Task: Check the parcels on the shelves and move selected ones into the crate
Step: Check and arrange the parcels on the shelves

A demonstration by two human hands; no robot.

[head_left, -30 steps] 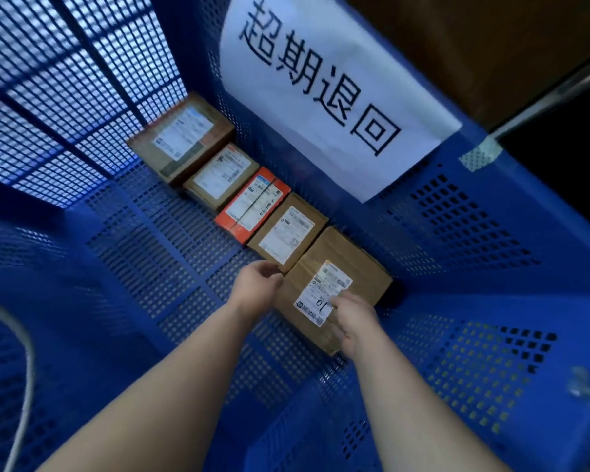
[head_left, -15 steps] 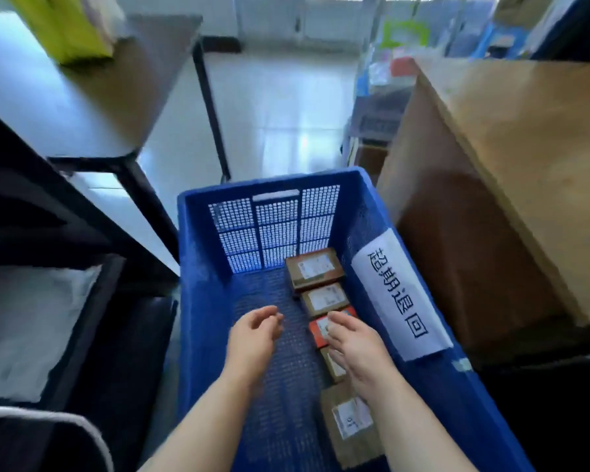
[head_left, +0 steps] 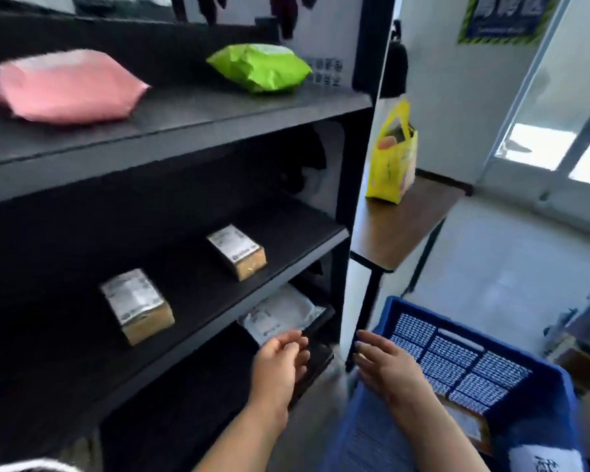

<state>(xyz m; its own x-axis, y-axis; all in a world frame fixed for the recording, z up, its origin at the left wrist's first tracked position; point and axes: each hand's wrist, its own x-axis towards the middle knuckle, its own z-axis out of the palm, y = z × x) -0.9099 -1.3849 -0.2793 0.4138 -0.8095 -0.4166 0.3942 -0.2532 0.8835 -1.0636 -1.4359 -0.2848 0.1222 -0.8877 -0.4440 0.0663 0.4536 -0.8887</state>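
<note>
Head view: both hands are empty. The left hand [head_left: 280,366] has loosely curled fingers and the right hand [head_left: 385,366] has nearly straight ones, held between the shelves [head_left: 191,110] and the blue crate [head_left: 457,362]. A near box [head_left: 137,304] and a far box [head_left: 237,250] sit on the middle shelf, and a white mailer [head_left: 280,315] lies just beyond the left fingertips. The step likely goes best if each label is read squarely before lifting, then the parcel gripped by its edges.

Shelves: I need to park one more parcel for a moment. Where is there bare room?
Top shelf: bare board between the pink bag and the green bag. Middle shelf: a gap between the left box and the right box. Crowded: the lower shelf, where the white mailer fills what shows.
</note>
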